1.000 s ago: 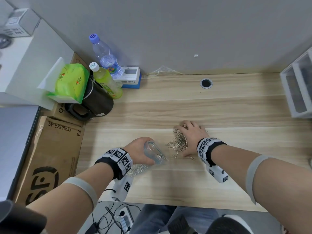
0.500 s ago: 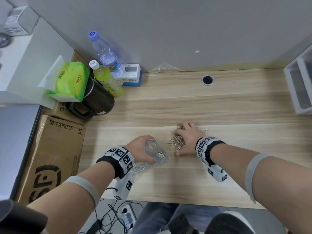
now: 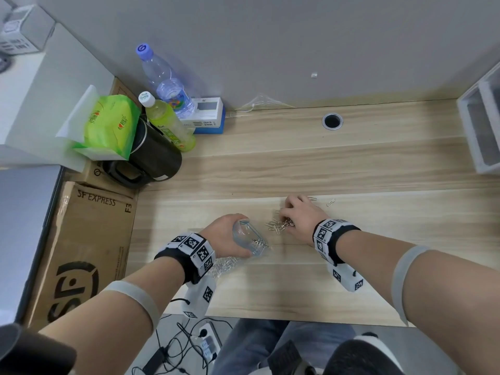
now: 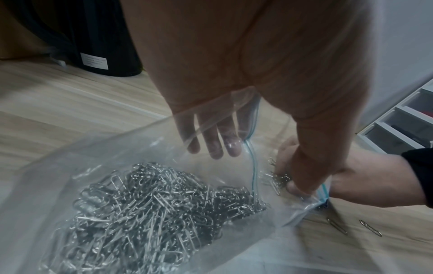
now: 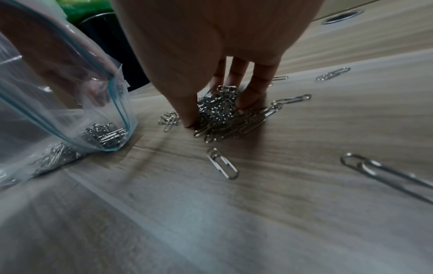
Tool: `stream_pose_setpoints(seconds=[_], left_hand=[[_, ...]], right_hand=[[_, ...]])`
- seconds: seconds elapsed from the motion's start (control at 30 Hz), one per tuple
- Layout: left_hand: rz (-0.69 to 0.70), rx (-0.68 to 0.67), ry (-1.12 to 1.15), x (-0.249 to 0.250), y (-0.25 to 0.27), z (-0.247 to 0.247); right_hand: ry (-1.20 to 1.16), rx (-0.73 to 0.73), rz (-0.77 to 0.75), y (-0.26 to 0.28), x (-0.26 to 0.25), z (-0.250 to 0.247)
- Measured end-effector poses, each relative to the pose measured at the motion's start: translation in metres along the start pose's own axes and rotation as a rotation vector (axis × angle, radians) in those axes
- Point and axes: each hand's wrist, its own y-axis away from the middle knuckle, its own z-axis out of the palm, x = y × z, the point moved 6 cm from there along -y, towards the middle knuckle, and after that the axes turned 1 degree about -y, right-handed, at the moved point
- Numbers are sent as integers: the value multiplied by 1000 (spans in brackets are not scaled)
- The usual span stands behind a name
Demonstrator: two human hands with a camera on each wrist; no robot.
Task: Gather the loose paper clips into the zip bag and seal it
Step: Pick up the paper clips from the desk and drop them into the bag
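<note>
My left hand (image 3: pixel 230 236) holds the clear zip bag (image 3: pixel 250 240) by its mouth, fingers inside and thumb outside, mouth facing right. The bag (image 4: pixel 140 213) lies on the desk with a heap of silver paper clips (image 4: pixel 164 207) inside; its blue zip strip (image 4: pixel 254 166) stands apart. Just right of the bag, my right hand (image 3: pixel 296 216) curls its fingers and thumb round a bunch of loose paper clips (image 5: pixel 218 109) on the wood. Single clips (image 5: pixel 222 163) lie scattered near it, two more (image 3: pixel 330 202) beyond the hand.
A black jug (image 3: pixel 151 158), green tissue pack (image 3: pixel 108 125), two bottles (image 3: pixel 167 85) and a small box (image 3: pixel 208 115) crowd the back left corner. A cardboard box (image 3: pixel 81 239) flanks the desk's left. White drawers (image 3: pixel 481 131) stand at the right. A cable hole (image 3: pixel 332 121) sits far back.
My right hand has drawn the spread-out clips together into a tighter bunch under its curled fingers. The left hand and bag have stayed in place.
</note>
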Motion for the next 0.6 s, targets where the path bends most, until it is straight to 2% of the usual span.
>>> stream_pose_setpoints(seconds=[0.23, 0.6], left_hand=[[3, 35, -17, 1, 0, 1], [3, 14, -75, 9, 1, 6]], right_hand=[[-92, -8, 5, -2, 4, 4], [-289, 44, 131, 0, 13, -21]])
